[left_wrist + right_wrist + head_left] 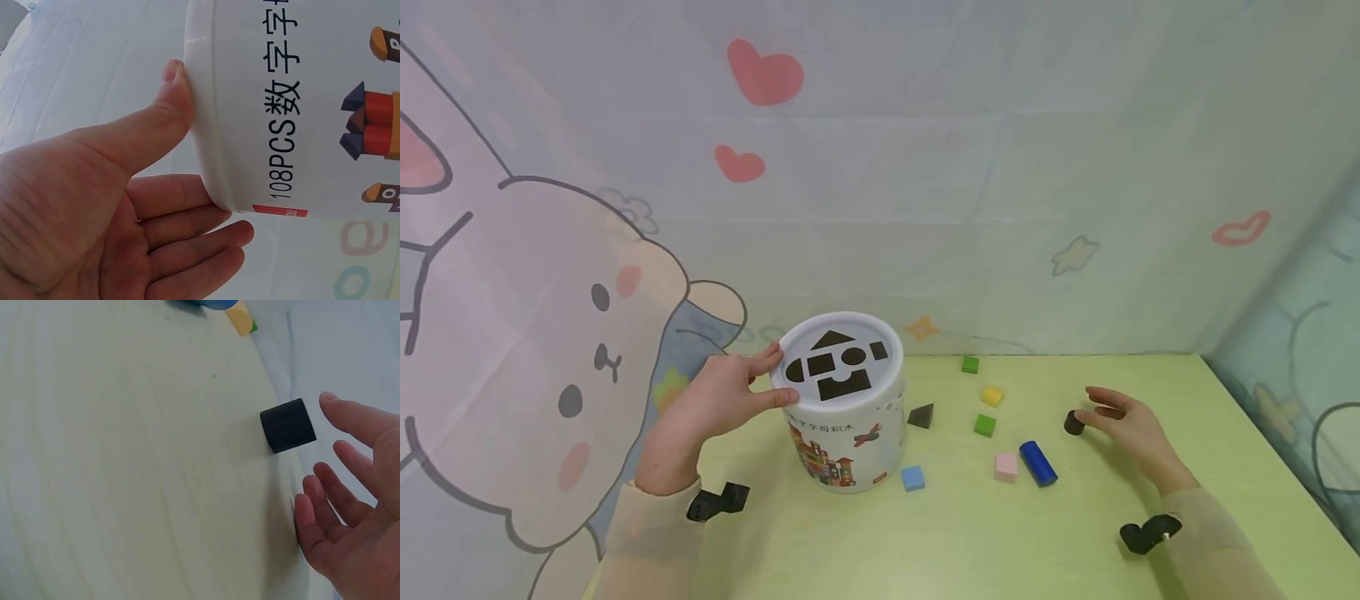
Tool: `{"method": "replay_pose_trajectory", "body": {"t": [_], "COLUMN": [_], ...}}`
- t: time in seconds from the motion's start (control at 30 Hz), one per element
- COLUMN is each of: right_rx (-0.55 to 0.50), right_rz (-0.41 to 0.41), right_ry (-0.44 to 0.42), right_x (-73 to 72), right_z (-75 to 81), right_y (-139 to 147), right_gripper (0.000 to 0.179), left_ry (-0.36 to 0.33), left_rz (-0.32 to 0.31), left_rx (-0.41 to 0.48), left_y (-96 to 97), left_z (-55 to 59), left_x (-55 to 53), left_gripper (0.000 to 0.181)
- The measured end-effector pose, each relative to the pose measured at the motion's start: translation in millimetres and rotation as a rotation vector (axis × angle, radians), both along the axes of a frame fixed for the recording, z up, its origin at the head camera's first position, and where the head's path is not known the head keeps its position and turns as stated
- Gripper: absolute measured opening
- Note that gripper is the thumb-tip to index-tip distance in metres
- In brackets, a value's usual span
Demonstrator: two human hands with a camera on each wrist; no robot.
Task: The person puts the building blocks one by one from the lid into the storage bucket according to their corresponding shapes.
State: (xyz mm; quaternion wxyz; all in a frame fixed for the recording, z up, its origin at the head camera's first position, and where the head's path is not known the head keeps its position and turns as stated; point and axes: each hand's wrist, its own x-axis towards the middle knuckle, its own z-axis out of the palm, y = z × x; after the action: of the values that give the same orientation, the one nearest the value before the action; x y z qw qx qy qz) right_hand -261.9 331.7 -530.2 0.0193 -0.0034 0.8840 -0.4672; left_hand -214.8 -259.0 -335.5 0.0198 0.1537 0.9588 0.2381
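Note:
A white round bucket (847,442) stands on the yellow-green table (940,542); its lid (838,362) has black shape cut-outs. My left hand (781,377) rests against the lid's left rim. The left wrist view shows its thumb (165,106) pressing the rim and straight fingers (200,240) behind the bucket wall (250,94). My right hand (1086,402) hovers open at the table's right, just beside a small black cylinder (1073,422). In the right wrist view the black cylinder (287,425) lies a little apart from the spread fingers (350,415).
Loose blocks lie between the hands: a black wedge (921,416), a light blue cube (913,477), two green cubes (970,364) (985,425), a yellow cube (992,396), a pink cube (1006,467), a blue cylinder (1037,462). Printed fabric walls close the back and sides.

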Motion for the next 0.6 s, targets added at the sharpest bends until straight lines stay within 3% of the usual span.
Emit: {"method": "replay_pose_trajectory", "body": {"t": [0.2, 0.6], "right_rx": [0.077, 0.152], "right_rz": [0.027, 0.063], "right_ry": [0.030, 0.053], "right_x": [-3.7, -4.2], "right_z": [-9.8, -13.8], "right_y": [2, -1], "right_gripper": [0.074, 0.067], "left_ry": [-0.006, -0.013], "left_rz": [0.004, 0.004], "left_rx": [0.004, 0.015], "left_y": [-0.7, -0.7], "left_z": [-1.2, -1.3], "left_x": [-1.1, -0.6], "left_gripper": [0.084, 0.084]}}
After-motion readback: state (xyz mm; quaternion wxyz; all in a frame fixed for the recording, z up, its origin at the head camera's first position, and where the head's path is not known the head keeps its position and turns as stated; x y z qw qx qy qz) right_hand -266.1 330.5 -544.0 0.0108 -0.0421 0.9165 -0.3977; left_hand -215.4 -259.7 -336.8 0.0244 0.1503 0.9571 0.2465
